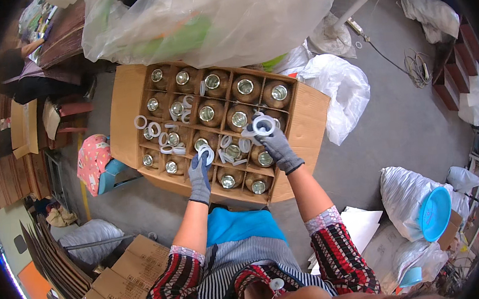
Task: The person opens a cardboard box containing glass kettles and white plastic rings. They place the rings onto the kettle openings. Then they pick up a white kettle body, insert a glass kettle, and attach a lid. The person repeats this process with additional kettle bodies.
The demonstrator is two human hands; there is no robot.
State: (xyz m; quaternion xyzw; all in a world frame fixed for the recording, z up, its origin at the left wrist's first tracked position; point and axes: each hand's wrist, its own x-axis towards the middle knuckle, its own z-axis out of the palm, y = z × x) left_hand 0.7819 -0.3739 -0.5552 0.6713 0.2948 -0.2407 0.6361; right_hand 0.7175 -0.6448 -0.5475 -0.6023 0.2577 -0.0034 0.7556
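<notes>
A large open cardboard box (119, 125) with dividers stands before me, and glass jars (207, 114) with shiny round mouths fill its cells. My gloved left hand (200, 178) is closed on a white plastic ring (206, 154) over the box's near part. Farther right, my gloved right hand (276, 147) grips a white round cap (263, 125) above the jars. Several loose white rings (154, 129) lie scattered over the dividers and jars, mostly in the left and middle cells. The cap hides part of the jar beneath it.
Clear plastic sheeting (213, 28) is heaped along the box's far side. A white plastic bag (339, 94) lies at the right. On the left stands a blue stool (115, 176) with a pink cloth. Folded cartons (115, 291) lie lower left. Another person (31, 73) sits at the far left.
</notes>
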